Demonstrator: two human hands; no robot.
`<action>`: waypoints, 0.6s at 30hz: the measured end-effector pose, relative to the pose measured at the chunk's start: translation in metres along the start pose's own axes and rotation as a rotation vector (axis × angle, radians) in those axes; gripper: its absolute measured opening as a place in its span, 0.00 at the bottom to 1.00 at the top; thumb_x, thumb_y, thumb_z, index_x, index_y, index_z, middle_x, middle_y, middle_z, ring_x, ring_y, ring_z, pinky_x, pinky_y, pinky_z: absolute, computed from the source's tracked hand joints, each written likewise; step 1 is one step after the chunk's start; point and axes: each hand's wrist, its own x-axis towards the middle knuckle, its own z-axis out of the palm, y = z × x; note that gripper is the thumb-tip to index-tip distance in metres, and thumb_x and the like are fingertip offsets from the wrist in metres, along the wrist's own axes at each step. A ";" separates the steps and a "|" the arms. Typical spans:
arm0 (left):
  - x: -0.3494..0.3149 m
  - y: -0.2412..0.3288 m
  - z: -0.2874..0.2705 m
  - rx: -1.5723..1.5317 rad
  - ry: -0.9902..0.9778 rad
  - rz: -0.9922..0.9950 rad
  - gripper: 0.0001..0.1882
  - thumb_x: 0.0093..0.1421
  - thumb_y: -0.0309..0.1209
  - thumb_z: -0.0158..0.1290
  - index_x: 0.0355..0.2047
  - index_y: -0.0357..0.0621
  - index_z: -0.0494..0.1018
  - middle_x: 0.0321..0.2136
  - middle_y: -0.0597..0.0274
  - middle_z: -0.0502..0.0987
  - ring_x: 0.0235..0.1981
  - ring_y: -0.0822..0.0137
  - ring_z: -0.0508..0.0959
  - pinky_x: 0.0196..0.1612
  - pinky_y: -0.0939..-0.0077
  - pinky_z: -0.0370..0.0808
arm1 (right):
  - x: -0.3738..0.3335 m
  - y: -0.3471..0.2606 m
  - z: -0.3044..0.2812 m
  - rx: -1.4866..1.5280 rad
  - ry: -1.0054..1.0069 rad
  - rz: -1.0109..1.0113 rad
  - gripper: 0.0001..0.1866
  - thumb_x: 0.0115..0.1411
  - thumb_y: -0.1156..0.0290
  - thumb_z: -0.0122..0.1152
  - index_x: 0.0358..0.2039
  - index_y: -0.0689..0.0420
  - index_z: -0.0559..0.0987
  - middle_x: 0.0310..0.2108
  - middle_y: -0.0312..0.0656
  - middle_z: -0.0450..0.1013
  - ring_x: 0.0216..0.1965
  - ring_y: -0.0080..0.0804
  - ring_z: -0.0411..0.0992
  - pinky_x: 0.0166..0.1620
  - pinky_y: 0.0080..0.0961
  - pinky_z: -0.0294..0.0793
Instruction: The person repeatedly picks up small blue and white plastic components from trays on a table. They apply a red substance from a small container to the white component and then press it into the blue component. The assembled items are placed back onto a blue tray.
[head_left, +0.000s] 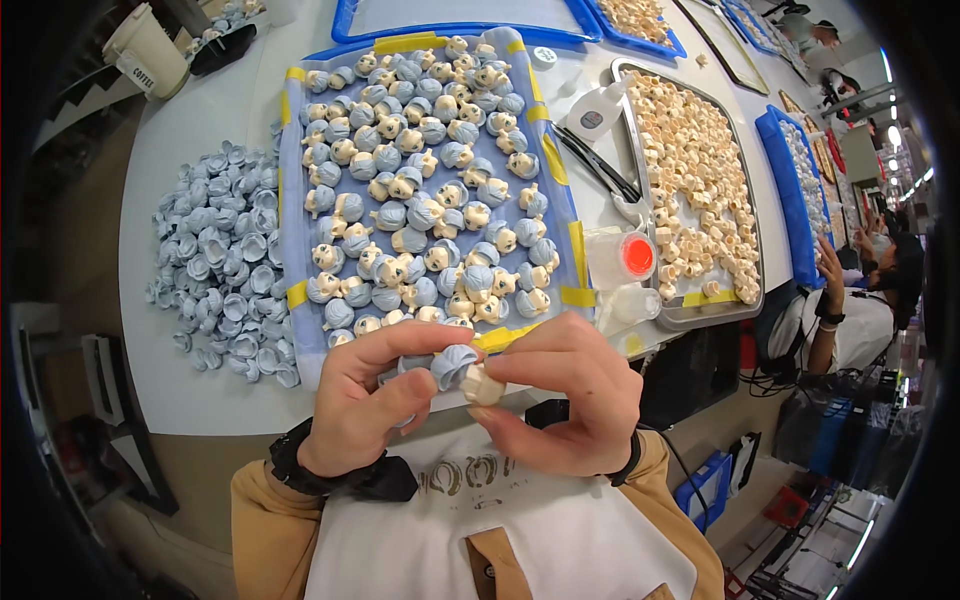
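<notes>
In front of my chest, my left hand [368,400] is closed around a pale blue doll-hair piece [453,366]. More pale blue shows between its fingers, partly hidden. My right hand [572,400] pinches a small cream doll-head piece [482,386] between thumb and fingers. The two pieces touch each other. Just beyond my hands lies a tray lined with blue cloth [300,190] and edged with yellow tape. Many small doll heads [405,182] with blue hair rest on it.
Loose blue hair shells [215,250] are heaped left of the tray. At the right, a metal tray [690,318] holds cream head pieces. Between them stand a white bottle [597,110], black tweezers [600,165] and a red-topped jar [637,256]. Another person [850,320] sits farther right.
</notes>
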 end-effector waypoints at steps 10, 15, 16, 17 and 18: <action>0.001 -0.007 0.000 0.094 0.030 -0.048 0.16 0.60 0.38 0.51 0.40 0.36 0.72 0.23 0.69 0.70 0.17 0.85 0.63 0.18 0.89 0.57 | -0.005 0.005 0.012 -0.408 0.015 -0.210 0.22 0.43 0.66 0.67 0.37 0.65 0.77 0.31 0.40 0.72 0.27 0.34 0.69 0.27 0.24 0.69; 0.000 -0.007 0.003 0.041 0.016 -0.097 0.16 0.60 0.41 0.50 0.35 0.37 0.71 0.18 0.72 0.67 0.15 0.85 0.61 0.16 0.88 0.55 | -0.006 0.004 0.019 -0.445 -0.033 -0.157 0.26 0.44 0.59 0.64 0.40 0.64 0.76 0.33 0.40 0.72 0.29 0.34 0.70 0.30 0.25 0.70; 0.000 -0.007 0.002 0.050 0.017 -0.099 0.16 0.60 0.41 0.50 0.35 0.38 0.70 0.18 0.72 0.67 0.15 0.85 0.61 0.16 0.88 0.54 | -0.006 0.007 0.020 -0.456 -0.031 -0.149 0.26 0.44 0.59 0.64 0.40 0.64 0.76 0.33 0.40 0.71 0.29 0.35 0.70 0.31 0.26 0.70; -0.001 -0.008 0.002 0.042 0.002 -0.128 0.16 0.60 0.41 0.50 0.33 0.38 0.70 0.17 0.72 0.66 0.15 0.85 0.60 0.16 0.88 0.54 | -0.006 0.010 0.021 -0.466 -0.028 -0.142 0.27 0.43 0.59 0.64 0.41 0.63 0.76 0.33 0.40 0.71 0.29 0.35 0.70 0.32 0.26 0.70; -0.001 -0.009 0.001 0.034 -0.012 -0.157 0.15 0.60 0.41 0.50 0.32 0.38 0.70 0.17 0.73 0.66 0.15 0.85 0.60 0.16 0.88 0.54 | -0.006 0.012 0.021 -0.476 -0.026 -0.135 0.27 0.43 0.58 0.64 0.41 0.63 0.76 0.34 0.40 0.71 0.30 0.35 0.70 0.32 0.27 0.70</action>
